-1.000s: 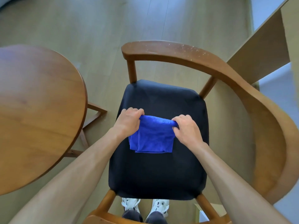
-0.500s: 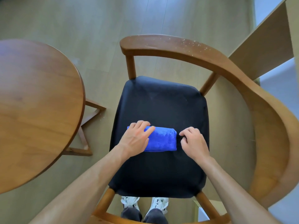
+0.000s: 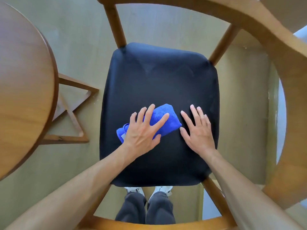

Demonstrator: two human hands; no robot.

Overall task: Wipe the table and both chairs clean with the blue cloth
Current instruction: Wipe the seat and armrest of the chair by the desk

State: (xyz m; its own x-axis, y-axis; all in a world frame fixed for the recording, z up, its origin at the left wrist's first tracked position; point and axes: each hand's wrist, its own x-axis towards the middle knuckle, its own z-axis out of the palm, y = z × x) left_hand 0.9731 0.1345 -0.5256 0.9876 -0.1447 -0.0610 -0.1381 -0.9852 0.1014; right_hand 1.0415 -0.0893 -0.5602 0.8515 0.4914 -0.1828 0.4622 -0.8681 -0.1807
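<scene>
Two hands flat on a black chair seat, one pressing a folded blue cloth.

Blue cloth (image 3: 163, 121) folded into a thick, plush bundle, lying tilted at centre frame on the black seat (image 3: 159, 77) of the wooden chair (image 3: 274, 52); small pale tag at its lower-left end, too small to read. Left hand (image 3: 142, 131) spread across the cloth, fingers (image 3: 160, 121) straight and released, pressing down rather than grasping. Right hand (image 3: 198, 130) just right of the cloth, palm down on the seat, fingers straight, holding nothing. Round wooden counter (image 3: 25, 90) at left edge of frame, apart from the chair. White shoes (image 3: 163, 190) and dark trousers at bottom centre, seen beneath the seat.
</scene>
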